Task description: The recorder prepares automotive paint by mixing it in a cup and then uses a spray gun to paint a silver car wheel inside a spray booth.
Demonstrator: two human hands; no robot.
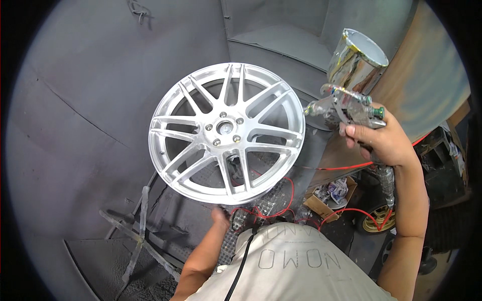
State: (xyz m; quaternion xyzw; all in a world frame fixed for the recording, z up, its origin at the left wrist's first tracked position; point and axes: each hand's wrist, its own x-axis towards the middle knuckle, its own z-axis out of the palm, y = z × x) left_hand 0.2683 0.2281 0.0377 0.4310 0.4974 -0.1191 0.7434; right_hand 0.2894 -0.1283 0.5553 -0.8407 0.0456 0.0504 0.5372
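Big to small. Matte-grey coated wall (pixel 100 75) behind, centre to 9 o'clock. Silver-white multi-spoke round metal wheel (pixel 226 140) sits mid-view, face up, five bolt holes at hub. Grey crusted metal-bar stand (pixel 142 240) at 8 o'clock. Paint-spattered metal spray gun (pixel 352 109) with tin cup (pixel 346 62) at 2 o'clock, nozzle aimed at wheel's 3 o'clock rim; exact gap unclear. Thin red hose (pixel 351 165) runs below it.

Right grip (pixel 389 138): clenched round gun handle; trigger pull unreadable, no mist visible. Left grip (pixel 220 215): just under wheel's 6 o'clock rim, can't tell if grasping.

Step in hand, my read: spray-coating the wheel. Next move calls for even standoff and a steady sweep across spokes.
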